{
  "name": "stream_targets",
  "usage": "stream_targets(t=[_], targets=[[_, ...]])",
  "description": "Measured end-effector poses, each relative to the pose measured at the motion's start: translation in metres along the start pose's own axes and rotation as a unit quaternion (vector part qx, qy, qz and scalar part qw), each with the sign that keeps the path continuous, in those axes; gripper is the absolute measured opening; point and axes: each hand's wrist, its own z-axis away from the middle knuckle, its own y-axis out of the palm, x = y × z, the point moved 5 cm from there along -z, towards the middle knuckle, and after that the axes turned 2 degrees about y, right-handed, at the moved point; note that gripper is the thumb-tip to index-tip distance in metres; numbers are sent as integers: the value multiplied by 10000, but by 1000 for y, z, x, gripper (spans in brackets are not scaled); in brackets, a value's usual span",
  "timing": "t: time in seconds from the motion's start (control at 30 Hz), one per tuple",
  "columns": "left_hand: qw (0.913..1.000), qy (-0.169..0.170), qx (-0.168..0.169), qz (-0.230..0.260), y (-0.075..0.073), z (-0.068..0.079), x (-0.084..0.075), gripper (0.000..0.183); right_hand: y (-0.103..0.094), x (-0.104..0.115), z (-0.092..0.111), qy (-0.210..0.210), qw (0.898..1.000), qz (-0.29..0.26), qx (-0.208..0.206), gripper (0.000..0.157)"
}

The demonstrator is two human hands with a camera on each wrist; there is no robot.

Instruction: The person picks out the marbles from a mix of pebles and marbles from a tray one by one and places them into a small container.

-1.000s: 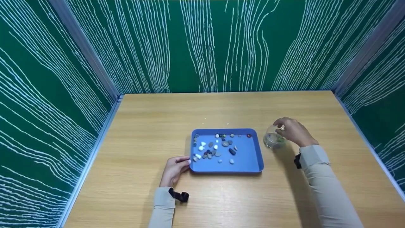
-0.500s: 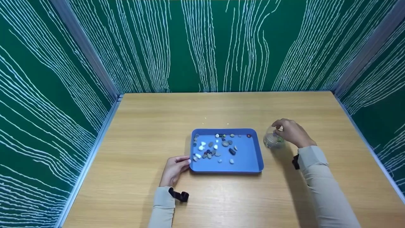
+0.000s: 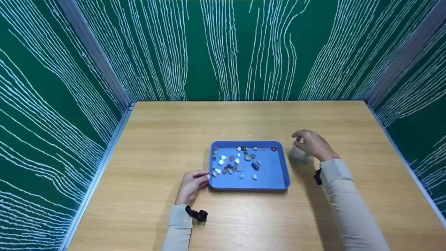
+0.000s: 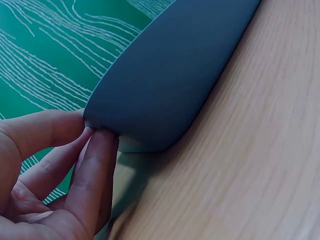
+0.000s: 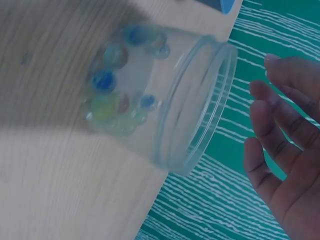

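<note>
My left hand [image 3: 191, 185] pinches the near left side of a shallow blue tray [image 3: 273, 176]; in the left wrist view its thumb and fingertips meet at the tray's rim [image 4: 90, 112]. Spread in the tray are white pebbles [image 3: 221, 162], grey and brown stones, a dark stone [image 3: 255, 166] and some glass marbles. To the tray's right stands a clear plastic jar [image 3: 299, 157], upright and uncapped. Blue, green and clear marbles [image 5: 104, 80] lie at its bottom. Over the jar's mouth hovers my right hand [image 3: 313, 143], fingers loosely bent and apart, with nothing seen between them.
The wooden table [image 3: 167, 132] carries both tray and jar. A few tiny pale bits [image 3: 225, 129] lie behind the tray. Green panels [image 3: 244, 52] with white wavy lines enclose the table at the back and sides.
My right hand has shifted left above the jar, toward the tray. The left hand, tray and stones have stayed in place.
</note>
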Motion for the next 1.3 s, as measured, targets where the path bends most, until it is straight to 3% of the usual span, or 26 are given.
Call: stream_targets(t=[0.23, 0.83, 1.17, 1.3], targets=[[10000, -47, 17, -72, 0, 1, -2, 36, 7, 15, -12, 112, 9998, -48, 142, 27], [10000, 66, -33, 2, 0, 2, -2, 34, 25, 62, -35, -315, 9994, -142, -43, 23], [9999, 70, -33, 68, 1, 1, -3, 35, 51, 89, -48, -205, 9983, -359, 410, 24], [9999, 101, 12, 51, 1, 1, -2, 35, 60, 100, -51, -358, 9977, -311, 475, 25]])
